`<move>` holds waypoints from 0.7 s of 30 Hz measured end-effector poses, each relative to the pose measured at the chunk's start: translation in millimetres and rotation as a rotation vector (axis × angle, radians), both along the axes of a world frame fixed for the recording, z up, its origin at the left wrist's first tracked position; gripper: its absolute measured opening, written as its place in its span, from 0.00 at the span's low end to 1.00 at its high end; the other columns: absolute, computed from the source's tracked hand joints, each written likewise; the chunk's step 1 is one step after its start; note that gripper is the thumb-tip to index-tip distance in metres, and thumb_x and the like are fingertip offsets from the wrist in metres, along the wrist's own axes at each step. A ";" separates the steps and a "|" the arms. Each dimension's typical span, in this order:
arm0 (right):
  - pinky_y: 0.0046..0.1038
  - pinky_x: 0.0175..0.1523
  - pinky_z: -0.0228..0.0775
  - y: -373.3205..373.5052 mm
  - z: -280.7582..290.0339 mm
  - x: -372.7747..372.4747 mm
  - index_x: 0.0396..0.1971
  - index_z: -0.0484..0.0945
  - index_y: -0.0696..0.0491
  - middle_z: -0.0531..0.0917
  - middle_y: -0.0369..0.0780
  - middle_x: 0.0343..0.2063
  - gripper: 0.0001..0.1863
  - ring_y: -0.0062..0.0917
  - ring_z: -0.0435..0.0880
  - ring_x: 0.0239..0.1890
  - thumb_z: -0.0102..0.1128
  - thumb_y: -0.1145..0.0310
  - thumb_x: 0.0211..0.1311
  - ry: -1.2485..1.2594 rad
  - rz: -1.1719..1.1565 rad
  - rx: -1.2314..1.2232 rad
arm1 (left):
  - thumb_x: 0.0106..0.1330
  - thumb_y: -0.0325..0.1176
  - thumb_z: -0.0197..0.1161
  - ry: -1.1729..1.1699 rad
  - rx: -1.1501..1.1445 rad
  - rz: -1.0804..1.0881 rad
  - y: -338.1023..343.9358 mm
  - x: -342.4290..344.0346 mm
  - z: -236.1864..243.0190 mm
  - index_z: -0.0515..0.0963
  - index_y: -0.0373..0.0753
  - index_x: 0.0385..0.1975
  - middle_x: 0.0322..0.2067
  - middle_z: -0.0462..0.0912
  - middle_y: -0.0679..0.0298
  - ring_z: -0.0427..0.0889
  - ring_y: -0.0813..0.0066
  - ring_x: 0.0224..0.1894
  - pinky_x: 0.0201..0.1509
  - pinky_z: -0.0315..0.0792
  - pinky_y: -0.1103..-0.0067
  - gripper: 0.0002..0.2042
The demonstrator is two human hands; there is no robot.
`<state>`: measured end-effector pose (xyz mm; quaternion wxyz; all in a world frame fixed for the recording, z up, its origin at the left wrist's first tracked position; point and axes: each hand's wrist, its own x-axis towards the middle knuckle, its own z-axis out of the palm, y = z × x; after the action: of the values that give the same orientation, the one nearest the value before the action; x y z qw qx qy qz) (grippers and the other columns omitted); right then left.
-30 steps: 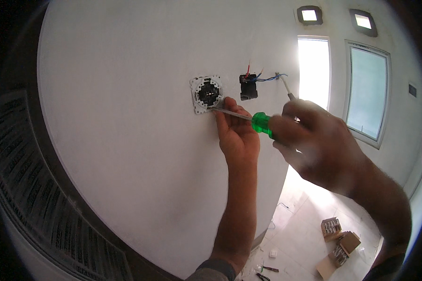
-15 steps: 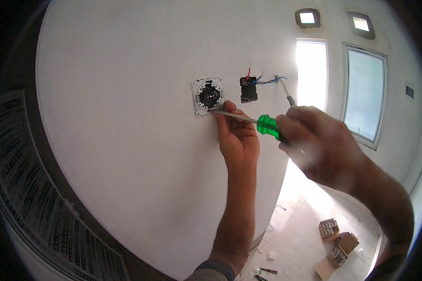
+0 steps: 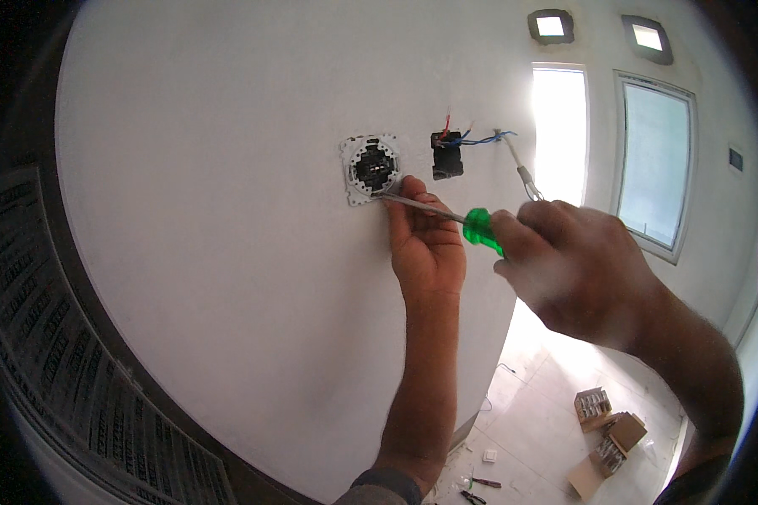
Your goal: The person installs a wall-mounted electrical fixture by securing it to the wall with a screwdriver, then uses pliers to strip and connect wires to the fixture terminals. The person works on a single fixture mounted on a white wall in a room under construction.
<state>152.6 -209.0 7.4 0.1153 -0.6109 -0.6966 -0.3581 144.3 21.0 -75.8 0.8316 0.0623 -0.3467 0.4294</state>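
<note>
A socket insert (image 3: 374, 168) with a black centre and a pale mounting frame sits on the white wall. My right hand (image 3: 577, 261) is closed around the green handle of a screwdriver (image 3: 483, 229). Its metal shaft runs left, and the tip meets the lower edge of the insert. Beneath the insert's lower right corner, my left hand (image 3: 429, 240) has its fingers curled beside the shaft. Thumb and forefinger are close together there; whether they pinch the frame or the shaft is hard to tell.
Right of the insert, a black wall box (image 3: 447, 156) has red and blue wires (image 3: 480, 141) sticking out. A cable (image 3: 522, 172) dangles beside it. Opened cardboard boxes (image 3: 611, 446), pliers (image 3: 472, 497) and a small white square part (image 3: 489, 455) lie on the tiled floor.
My right hand and the green handle have turned slightly, with the hand a little lower against the wall. The tip stays at the insert's lower edge, and my left hand keeps its place.
</note>
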 end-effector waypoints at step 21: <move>0.33 0.37 0.80 3.2 8.8 -7.1 0.47 0.75 0.58 0.83 0.46 0.33 0.12 0.31 0.87 0.31 0.65 0.75 0.67 0.624 0.198 -0.035 | 0.77 0.32 0.62 0.747 0.229 1.352 -31.7 -52.1 -35.3 0.81 0.31 0.56 0.40 0.88 0.60 0.86 0.68 0.42 0.45 0.80 0.78 0.14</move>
<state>145.5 -205.8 16.2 0.3470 -0.6222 -0.6899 -0.1285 92.2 -10.7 -111.1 0.4392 0.4859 0.0274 0.7551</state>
